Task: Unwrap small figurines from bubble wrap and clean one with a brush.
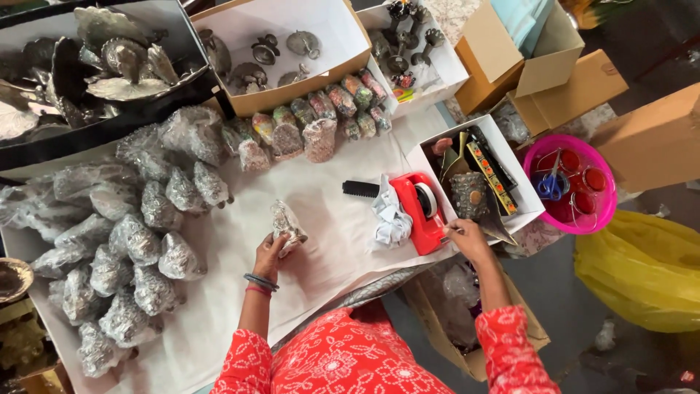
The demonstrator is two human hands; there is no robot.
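Near the middle of the frame the left hand (pixel 270 252) is closed around a small metal figure in clear wrap (pixel 286 225), holding it just above the white-papered desk (pixel 328 211); the right hand (pixel 467 239), at centre right, has its fingers pinched narrow at the near end of the red tape dispenser (pixel 419 208), on what looks like a strip of tape, though that is too small to be sure. Much seems done already: a heap of wrapped pieces (pixel 124 241) fills the left of the frame, and a row of wrapped coloured pieces (pixel 313 120) lies along the upper middle; bare metal pieces in the open carton (pixel 281 51) and the dark tray (pixel 95 58) at upper left look left to wrap. Open paper lies between the hands; the desk's near edge runs close under the right hand, and a white box (pixel 477 179) crowds its far side.
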